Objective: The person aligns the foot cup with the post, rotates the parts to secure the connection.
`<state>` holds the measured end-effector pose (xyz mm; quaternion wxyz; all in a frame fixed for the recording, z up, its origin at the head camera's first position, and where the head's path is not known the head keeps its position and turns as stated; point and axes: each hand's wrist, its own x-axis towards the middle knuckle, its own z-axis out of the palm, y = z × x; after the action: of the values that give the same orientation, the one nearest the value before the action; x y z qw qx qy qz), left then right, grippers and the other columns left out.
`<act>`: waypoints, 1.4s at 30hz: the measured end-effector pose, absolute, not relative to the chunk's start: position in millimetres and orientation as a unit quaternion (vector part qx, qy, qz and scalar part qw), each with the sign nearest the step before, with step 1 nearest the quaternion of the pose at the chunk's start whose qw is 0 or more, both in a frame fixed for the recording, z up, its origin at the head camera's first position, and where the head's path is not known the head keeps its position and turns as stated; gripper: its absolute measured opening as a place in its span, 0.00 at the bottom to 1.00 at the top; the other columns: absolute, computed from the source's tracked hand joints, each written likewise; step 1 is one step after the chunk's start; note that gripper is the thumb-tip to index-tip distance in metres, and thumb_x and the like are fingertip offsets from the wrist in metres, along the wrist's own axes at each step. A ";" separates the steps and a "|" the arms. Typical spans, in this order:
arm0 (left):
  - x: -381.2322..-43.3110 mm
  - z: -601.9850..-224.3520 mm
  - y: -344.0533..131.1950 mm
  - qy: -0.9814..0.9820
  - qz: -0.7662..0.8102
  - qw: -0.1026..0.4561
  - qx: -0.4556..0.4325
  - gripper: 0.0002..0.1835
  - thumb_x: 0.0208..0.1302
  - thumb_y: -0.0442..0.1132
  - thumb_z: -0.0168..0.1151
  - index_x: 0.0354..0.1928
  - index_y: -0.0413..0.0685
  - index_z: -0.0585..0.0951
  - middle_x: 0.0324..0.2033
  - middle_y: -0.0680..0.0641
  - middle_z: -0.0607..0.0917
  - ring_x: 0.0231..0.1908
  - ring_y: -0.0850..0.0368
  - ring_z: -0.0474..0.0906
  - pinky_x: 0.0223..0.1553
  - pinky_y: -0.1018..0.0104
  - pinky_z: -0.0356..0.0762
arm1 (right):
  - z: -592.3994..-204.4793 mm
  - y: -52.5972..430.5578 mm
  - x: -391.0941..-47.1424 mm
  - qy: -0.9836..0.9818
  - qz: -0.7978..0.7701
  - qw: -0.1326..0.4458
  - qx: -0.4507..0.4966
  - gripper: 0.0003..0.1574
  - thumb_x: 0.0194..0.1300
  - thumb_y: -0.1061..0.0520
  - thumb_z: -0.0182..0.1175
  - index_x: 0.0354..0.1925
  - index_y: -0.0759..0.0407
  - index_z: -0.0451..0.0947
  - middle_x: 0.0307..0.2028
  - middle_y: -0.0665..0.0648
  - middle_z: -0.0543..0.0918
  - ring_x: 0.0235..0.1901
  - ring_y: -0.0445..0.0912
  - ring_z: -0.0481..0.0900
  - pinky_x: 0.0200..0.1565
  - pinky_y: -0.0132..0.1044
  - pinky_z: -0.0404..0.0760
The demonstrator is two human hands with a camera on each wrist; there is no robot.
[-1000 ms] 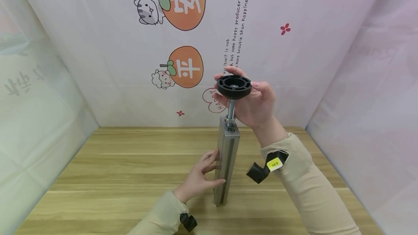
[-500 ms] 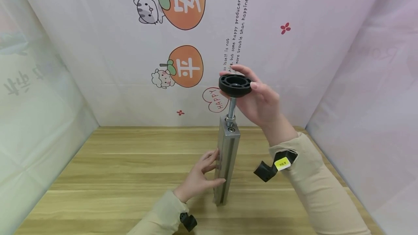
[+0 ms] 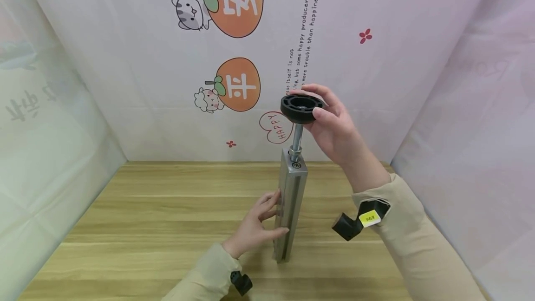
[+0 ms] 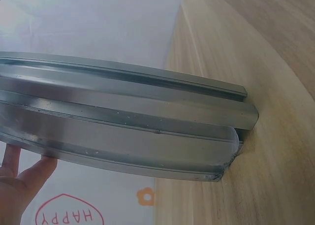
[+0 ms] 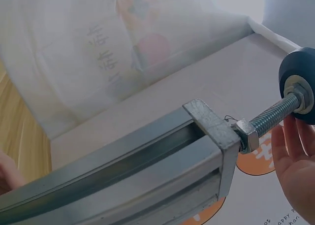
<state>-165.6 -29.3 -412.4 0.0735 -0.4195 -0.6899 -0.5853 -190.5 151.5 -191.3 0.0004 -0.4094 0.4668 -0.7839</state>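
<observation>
A silver aluminium profile (image 3: 291,208) stands upright on the wooden table. My left hand (image 3: 252,229) holds its lower half, thumb on the near side and fingers on the left. From the end plate (image 5: 211,129) on top rises a threaded rod (image 5: 275,112), with a hex nut (image 5: 247,135) at its base. The rod carries a round black levelling foot (image 3: 295,116), its slotted underside facing up. My right hand (image 3: 336,127) grips this foot at its right rim, the thumb in front and fingers behind. In the left wrist view the profile's lower end (image 4: 231,151) meets the table.
The wooden table (image 3: 167,217) spreads around the profile. Behind it hangs a white printed cloth (image 3: 334,22), with further cloth walls at left (image 3: 46,152) and right (image 3: 464,152). Black camera mounts sit on the right wrist (image 3: 351,226) and left wrist (image 3: 241,283).
My right hand has turned around the foot's rim, its thumb coming to the front while the wrist swings right. The foot's tilt shifts slightly. My left hand and the profile stay put.
</observation>
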 end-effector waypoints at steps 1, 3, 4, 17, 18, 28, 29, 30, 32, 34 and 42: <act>-165.9 -412.2 -29.3 -0.690 -0.584 0.074 -0.420 0.49 0.54 0.27 0.67 0.73 0.62 0.52 0.63 0.37 0.64 0.61 0.60 0.64 0.57 0.48 0.75 | -190.6 150.5 -188.2 0.473 -0.785 -0.011 -0.400 0.21 0.58 0.58 0.64 0.51 0.53 0.72 0.52 0.57 0.76 0.53 0.49 0.75 0.56 0.33 0.76; -166.2 -411.9 -29.4 -0.690 -0.585 0.073 -0.421 0.50 0.54 0.27 0.67 0.73 0.63 0.52 0.63 0.37 0.64 0.62 0.59 0.64 0.57 0.48 0.75 | -189.0 148.2 -182.8 0.488 -0.787 -0.034 -0.377 0.20 0.57 0.60 0.63 0.49 0.52 0.73 0.50 0.55 0.77 0.52 0.48 0.75 0.56 0.32 0.76; -166.1 -411.9 -29.4 -0.690 -0.585 0.071 -0.420 0.50 0.54 0.27 0.67 0.73 0.63 0.52 0.63 0.37 0.64 0.62 0.59 0.64 0.57 0.48 0.74 | -188.2 147.2 -180.2 0.498 -0.785 -0.046 -0.367 0.20 0.57 0.61 0.61 0.49 0.51 0.73 0.50 0.55 0.76 0.52 0.48 0.74 0.56 0.32 0.76; -166.8 -415.9 -29.4 -0.680 -0.587 0.080 -0.431 0.50 0.54 0.26 0.67 0.73 0.62 0.52 0.62 0.37 0.64 0.61 0.62 0.64 0.56 0.48 0.75 | -184.8 142.6 -166.6 0.580 -0.736 -0.141 -0.320 0.23 0.53 0.70 0.58 0.47 0.52 0.73 0.46 0.55 0.75 0.45 0.45 0.76 0.48 0.30 0.81; -167.1 -416.4 -29.4 -0.680 -0.587 0.081 -0.432 0.50 0.54 0.26 0.67 0.73 0.62 0.52 0.62 0.37 0.64 0.61 0.62 0.64 0.56 0.48 0.75 | -184.5 142.1 -165.5 0.587 -0.732 -0.148 -0.314 0.24 0.53 0.71 0.58 0.47 0.52 0.73 0.46 0.54 0.76 0.44 0.45 0.77 0.47 0.30 0.81; -166.3 -415.1 -29.7 -0.686 -0.591 0.068 -0.420 0.49 0.54 0.27 0.67 0.73 0.60 0.53 0.63 0.37 0.64 0.62 0.62 0.64 0.57 0.50 0.75 | -181.3 135.3 -159.0 0.684 -0.616 -0.299 -0.252 0.28 0.46 0.72 0.67 0.48 0.64 0.71 0.39 0.50 0.75 0.41 0.44 0.73 0.42 0.25 0.74; -166.5 -415.2 -29.7 -0.685 -0.591 0.068 -0.421 0.49 0.54 0.27 0.67 0.73 0.59 0.53 0.63 0.37 0.64 0.62 0.61 0.64 0.57 0.50 0.75 | -181.7 134.9 -159.2 0.687 -0.609 -0.310 -0.249 0.28 0.46 0.72 0.67 0.48 0.66 0.70 0.39 0.49 0.75 0.41 0.44 0.72 0.41 0.26 0.74; -166.6 -415.4 -29.8 -0.684 -0.592 0.068 -0.421 0.49 0.54 0.26 0.67 0.73 0.60 0.53 0.63 0.37 0.64 0.62 0.62 0.64 0.57 0.50 0.75 | -182.0 134.4 -159.4 0.690 -0.602 -0.319 -0.245 0.29 0.46 0.71 0.68 0.47 0.67 0.70 0.39 0.49 0.75 0.41 0.44 0.72 0.40 0.26 0.73; -167.3 -416.3 -29.6 -0.681 -0.592 0.070 -0.425 0.49 0.54 0.26 0.67 0.73 0.60 0.53 0.63 0.36 0.64 0.61 0.62 0.64 0.57 0.49 0.75 | -182.7 133.4 -159.1 0.695 -0.593 -0.330 -0.238 0.29 0.46 0.71 0.69 0.47 0.67 0.70 0.39 0.48 0.74 0.41 0.44 0.72 0.40 0.26 0.73; -167.7 -417.1 -29.3 -0.678 -0.594 0.073 -0.427 0.50 0.53 0.25 0.67 0.73 0.60 0.53 0.62 0.36 0.64 0.61 0.62 0.64 0.57 0.49 0.75 | -183.3 132.7 -159.4 0.700 -0.583 -0.340 -0.232 0.29 0.46 0.69 0.70 0.47 0.67 0.70 0.39 0.47 0.75 0.41 0.44 0.72 0.39 0.26 0.73; -166.5 -414.1 -29.9 -0.684 -0.592 0.067 -0.420 0.49 0.54 0.26 0.67 0.73 0.59 0.53 0.63 0.37 0.63 0.62 0.62 0.63 0.57 0.49 0.74 | -184.4 128.8 -158.7 0.718 -0.536 -0.389 -0.216 0.31 0.45 0.63 0.73 0.46 0.68 0.70 0.41 0.51 0.73 0.42 0.41 0.70 0.40 0.30 0.69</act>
<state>-166.5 -29.9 -414.1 0.0671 -0.4204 -0.6840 -0.5923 -158.7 128.8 -184.4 -0.3885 -0.2160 0.7179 -0.5358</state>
